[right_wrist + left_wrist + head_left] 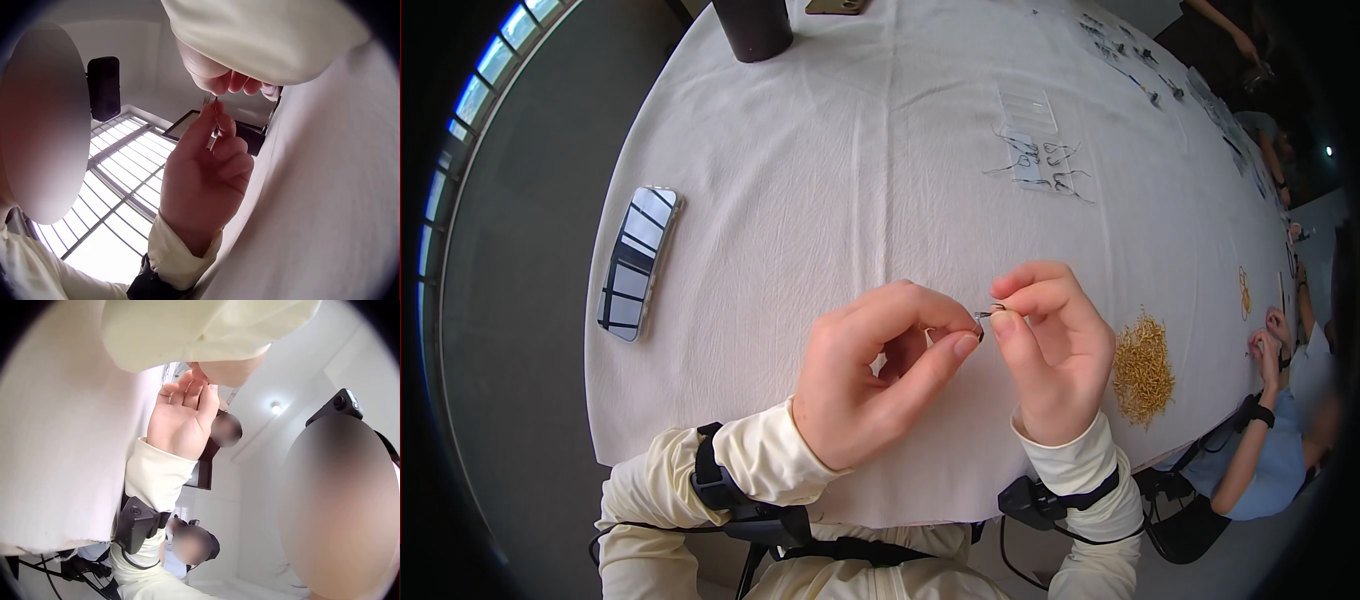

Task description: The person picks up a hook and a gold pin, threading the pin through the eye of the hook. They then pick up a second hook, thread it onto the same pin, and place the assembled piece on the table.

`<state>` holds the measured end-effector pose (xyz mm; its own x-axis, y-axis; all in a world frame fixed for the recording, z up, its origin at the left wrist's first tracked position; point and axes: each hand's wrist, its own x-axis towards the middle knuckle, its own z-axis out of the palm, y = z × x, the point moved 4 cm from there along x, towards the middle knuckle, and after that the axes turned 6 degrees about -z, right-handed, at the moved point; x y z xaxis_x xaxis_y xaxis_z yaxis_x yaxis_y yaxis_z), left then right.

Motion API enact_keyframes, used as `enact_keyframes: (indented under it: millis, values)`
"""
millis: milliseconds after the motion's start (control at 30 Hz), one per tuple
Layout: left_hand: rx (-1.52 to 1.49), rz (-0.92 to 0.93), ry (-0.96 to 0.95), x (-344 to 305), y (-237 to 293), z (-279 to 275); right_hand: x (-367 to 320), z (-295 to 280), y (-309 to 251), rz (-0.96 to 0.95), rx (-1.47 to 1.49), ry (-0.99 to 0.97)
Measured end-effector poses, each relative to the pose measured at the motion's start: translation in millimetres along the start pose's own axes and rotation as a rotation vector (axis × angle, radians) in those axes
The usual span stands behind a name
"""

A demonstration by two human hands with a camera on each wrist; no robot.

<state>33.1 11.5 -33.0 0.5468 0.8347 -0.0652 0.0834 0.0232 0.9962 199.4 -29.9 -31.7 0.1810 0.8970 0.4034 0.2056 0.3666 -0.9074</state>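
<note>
In the head view the left hand (880, 370) pinches one end of a small dark metal piece (982, 328) between thumb and index finger. Facing it, the right hand (1055, 350) pinches a thin dark wire-like part (997, 308) between thumb and fingertips. Both sets of fingertips nearly meet above the white cloth. The left wrist view shows the right hand (181, 422) with its palm side visible. In the right wrist view the left hand (203, 181) has its thumb and index finger together; what they pinch is too small to make out.
A pile of gold-coloured pieces (1143, 370) lies right of the right hand. Farther back, a clear plastic case (1028, 110) sits by several dark hooked wires (1060, 182). A phone (638, 262) rests at the left, a dark cup (754, 28) at the back. Other people sit at the right.
</note>
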Motion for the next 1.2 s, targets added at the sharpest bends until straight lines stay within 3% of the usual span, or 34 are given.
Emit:
enact_keyframes:
  millis: [133, 500, 700, 933, 1200]
  values:
    - [0.012, 0.062, 0.007, 4.3, -3.6, 1.0, -1.5, 2.4, 3.8, 0.164, 0.175, 0.019]
    - [0.071, 0.065, 0.044, 4.1, -2.4, -0.7, -0.3, 1.0, -19.0, -0.476, -0.519, -0.008]
    - [0.098, 0.148, 0.059, 2.4, 5.5, -2.0, -5.1, 2.2, -33.1, -0.683, -0.795, -0.046]
    - [0.278, 0.362, 0.146, 0.4, 15.3, -5.5, -10.6, 3.1, -40.5, -0.828, -0.953, -0.088]
    - [0.406, 0.477, 0.194, -2.7, 21.4, -4.7, -13.0, 5.3, -44.0, -0.9, -1.053, -0.108]
